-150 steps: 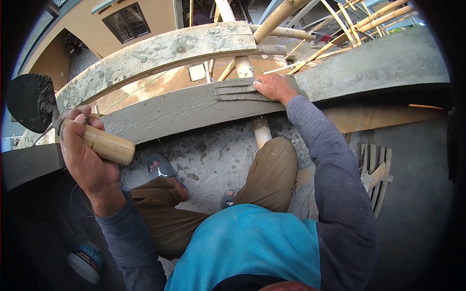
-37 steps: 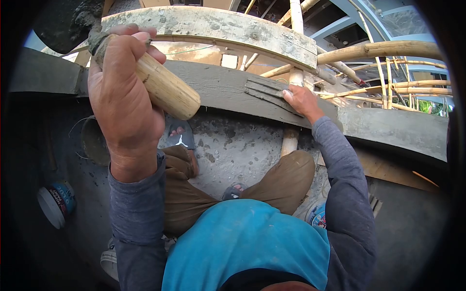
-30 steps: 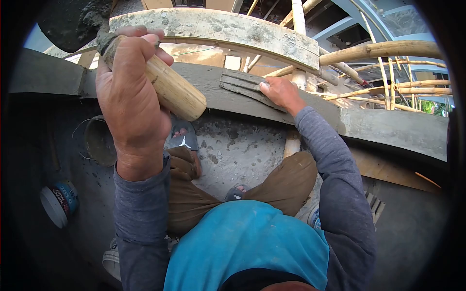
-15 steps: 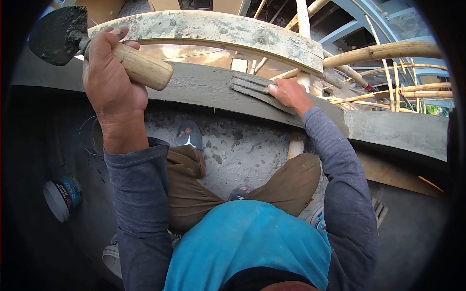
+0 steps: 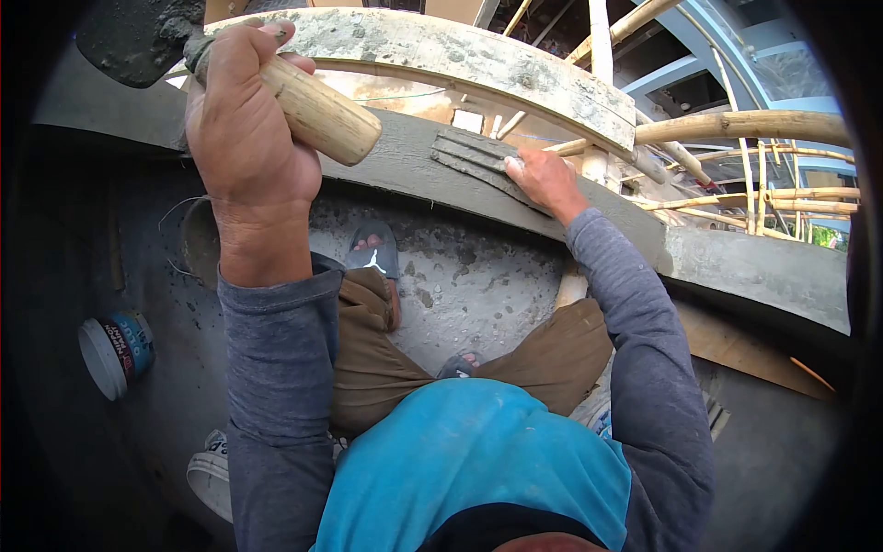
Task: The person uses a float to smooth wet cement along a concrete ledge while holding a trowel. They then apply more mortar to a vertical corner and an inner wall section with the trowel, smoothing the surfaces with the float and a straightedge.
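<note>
My left hand [image 5: 253, 166] is raised at the upper left, its fingers wrapped round the wooden handle of a trowel [image 5: 322, 112]. The trowel's dark blade is coated with wet mortar and partly runs out of view. Under my right hand [image 5: 552, 186] lies a float [image 5: 478, 166], a flat board with grooves along its upper side, smeared with grey mortar. I hold it against the freshly plastered top of a long concrete ledge [image 5: 386, 152]. The grip on the far side of the float is hidden by my fingers.
Beyond the ledge runs a mortar-spattered plank [image 5: 441, 57], with bamboo poles [image 5: 745, 126] at the right. A paint bucket [image 5: 136, 342] lies tipped at the left, and a white container [image 5: 212, 478] is near my left elbow. My sandalled feet [image 5: 372, 253] are below the ledge.
The float in my right hand has slid a little leftward along the ledge. My left hand with the trowel has moved to the right. The view has shifted slightly.
</note>
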The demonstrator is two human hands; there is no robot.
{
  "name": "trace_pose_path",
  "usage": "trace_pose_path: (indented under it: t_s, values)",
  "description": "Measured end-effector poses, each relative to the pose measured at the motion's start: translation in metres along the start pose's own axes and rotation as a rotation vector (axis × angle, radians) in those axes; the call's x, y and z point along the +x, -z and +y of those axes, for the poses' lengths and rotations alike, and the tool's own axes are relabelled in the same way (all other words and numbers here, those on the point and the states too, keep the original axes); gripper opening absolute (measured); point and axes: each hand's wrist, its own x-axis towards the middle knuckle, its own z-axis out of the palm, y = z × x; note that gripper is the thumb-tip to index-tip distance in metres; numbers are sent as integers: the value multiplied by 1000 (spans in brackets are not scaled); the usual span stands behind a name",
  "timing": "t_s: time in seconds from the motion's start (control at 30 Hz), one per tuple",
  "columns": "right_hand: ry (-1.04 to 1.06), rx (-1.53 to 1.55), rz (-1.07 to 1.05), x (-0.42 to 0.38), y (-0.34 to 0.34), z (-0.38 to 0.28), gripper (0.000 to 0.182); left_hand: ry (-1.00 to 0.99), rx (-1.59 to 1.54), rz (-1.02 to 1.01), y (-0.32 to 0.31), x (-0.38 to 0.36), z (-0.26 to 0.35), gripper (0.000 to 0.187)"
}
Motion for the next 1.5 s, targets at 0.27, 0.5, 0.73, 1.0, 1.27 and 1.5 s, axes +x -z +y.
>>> trace_pose_path:
  t_s: [0.27,0.5,0.73,1.0,1.27,1.5]
  values:
    - [29,-21,-59,15,12,-28,37,-15,-10,10,-4,5,-7,19]
    - [38,-63,-94,8,14,-9,38,26,-10,14,-8,4,-10,23]
    - [85,21,53,-14,5,35,39,12,-55,24,22,17,2,22]
    - [78,-24,2,25,-7,-36,40,39,-28,33,10,18,-3,23]
    - [135,-33,-81,42,13,-79,40,55,-41,40,5,24,-10,22]
    - [128,-27,-86,32,11,-61,42,52,-30,12,1,29,-21,25]
